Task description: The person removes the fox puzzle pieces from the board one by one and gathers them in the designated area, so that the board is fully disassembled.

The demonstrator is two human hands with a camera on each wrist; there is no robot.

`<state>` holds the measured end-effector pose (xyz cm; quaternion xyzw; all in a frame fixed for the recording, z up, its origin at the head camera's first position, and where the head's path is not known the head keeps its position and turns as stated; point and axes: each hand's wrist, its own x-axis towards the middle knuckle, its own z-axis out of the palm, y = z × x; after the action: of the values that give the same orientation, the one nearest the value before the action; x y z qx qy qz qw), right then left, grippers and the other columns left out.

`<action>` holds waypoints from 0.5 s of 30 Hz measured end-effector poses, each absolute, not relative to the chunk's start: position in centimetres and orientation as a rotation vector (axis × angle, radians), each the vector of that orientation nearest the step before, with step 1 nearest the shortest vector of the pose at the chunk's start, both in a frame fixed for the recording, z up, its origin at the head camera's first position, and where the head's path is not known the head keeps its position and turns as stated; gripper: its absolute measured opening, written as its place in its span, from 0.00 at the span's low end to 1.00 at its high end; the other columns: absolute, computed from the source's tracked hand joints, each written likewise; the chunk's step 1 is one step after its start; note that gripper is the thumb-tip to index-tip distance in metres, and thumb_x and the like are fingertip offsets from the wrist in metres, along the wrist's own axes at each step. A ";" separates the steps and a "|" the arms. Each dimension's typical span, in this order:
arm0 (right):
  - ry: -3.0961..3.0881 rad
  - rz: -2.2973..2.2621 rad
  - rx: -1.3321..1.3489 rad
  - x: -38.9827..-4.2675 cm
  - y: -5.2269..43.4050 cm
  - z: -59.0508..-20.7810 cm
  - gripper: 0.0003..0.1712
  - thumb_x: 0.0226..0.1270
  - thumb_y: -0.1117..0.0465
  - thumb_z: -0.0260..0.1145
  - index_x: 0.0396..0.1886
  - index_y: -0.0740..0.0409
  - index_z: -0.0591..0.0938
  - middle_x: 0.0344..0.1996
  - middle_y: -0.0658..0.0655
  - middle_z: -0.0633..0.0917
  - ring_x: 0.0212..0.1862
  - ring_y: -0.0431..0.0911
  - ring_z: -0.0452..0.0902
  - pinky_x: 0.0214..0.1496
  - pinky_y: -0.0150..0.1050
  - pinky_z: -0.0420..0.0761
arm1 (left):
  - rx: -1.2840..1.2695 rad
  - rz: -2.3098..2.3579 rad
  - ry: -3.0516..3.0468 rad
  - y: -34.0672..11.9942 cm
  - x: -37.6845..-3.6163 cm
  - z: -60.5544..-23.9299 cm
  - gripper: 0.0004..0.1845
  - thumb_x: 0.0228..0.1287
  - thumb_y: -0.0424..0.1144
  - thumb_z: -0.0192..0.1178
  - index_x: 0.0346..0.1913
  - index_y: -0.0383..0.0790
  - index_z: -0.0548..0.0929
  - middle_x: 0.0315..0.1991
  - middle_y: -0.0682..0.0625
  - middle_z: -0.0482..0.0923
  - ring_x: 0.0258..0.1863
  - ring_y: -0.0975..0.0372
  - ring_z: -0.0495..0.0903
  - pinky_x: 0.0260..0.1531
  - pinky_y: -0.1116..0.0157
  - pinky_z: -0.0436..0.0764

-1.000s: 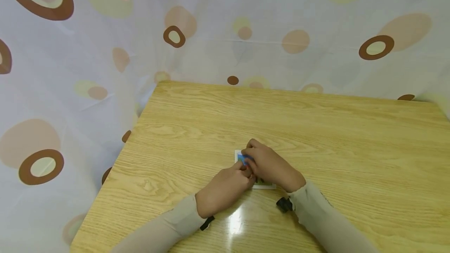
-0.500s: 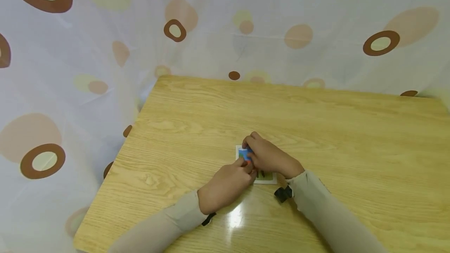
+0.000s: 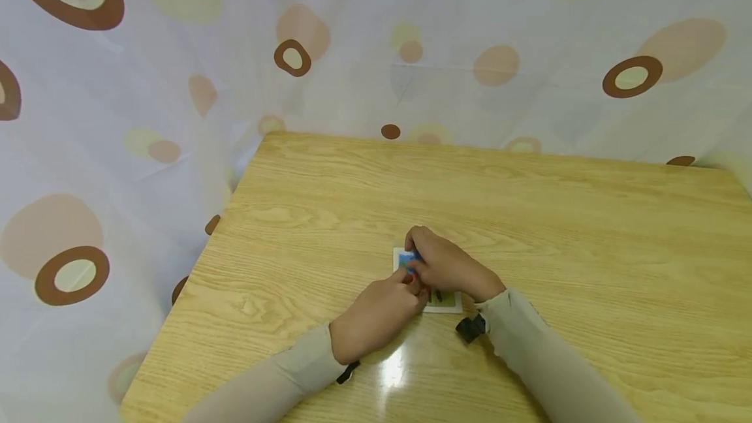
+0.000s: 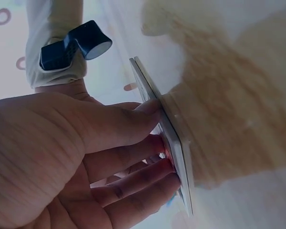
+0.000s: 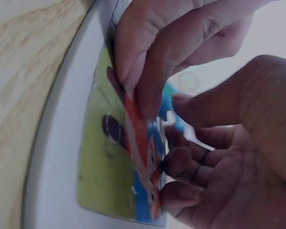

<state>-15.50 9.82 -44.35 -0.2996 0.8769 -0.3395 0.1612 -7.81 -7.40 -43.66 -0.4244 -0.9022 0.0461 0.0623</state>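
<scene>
Lower centre of frame: small white-framed jigsaw board point(image 3: 442, 302), green, blue and orange picture, flat on wooden table point(image 3: 529, 214)
Left hand point(image 3: 376, 315): fingertips curled onto board
Right hand point(image 3: 449, 266): fingers pinching orange piece point(image 5: 140, 138)

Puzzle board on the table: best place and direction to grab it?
The puzzle board lies flat on the table, so probably pinch its bare white rim at the near right corner, from the edge. Both the left hand and right hand cover the middle.
</scene>
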 end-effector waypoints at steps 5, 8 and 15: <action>2.436 -1.166 -0.828 -16.2 10.0 -44.7 0.05 0.77 0.72 0.59 0.45 0.60 0.74 0.32 0.55 0.78 0.28 0.44 0.73 0.29 0.37 0.77 | -1.268 0.123 -2.782 -7.3 -7.7 -43.4 0.12 0.70 0.32 0.67 0.50 0.50 0.91 0.44 0.56 0.85 0.47 0.64 0.77 0.25 0.77 0.77; 2.478 -1.251 -0.773 -17.6 10.8 -44.6 0.04 0.76 0.71 0.60 0.45 0.60 0.77 0.33 0.57 0.80 0.27 0.45 0.74 0.29 0.38 0.77 | -1.253 0.115 -2.815 -7.1 -7.6 -43.3 0.13 0.69 0.33 0.68 0.52 0.52 0.91 0.50 0.58 0.85 0.46 0.63 0.77 0.26 0.74 0.80; 2.674 -1.153 -0.561 -23.5 13.3 -43.9 0.05 0.77 0.68 0.61 0.45 0.59 0.82 0.38 0.61 0.83 0.36 0.52 0.77 0.38 0.47 0.77 | -1.223 0.186 -2.800 -6.9 -7.7 -43.2 0.13 0.73 0.35 0.63 0.51 0.55 0.92 0.46 0.59 0.84 0.43 0.63 0.77 0.29 0.72 0.81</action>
<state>-23.48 13.31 -43.90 -0.1884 0.8982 -0.3873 0.0877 -7.73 -6.94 -43.23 -0.3993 -0.9139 0.0605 0.0400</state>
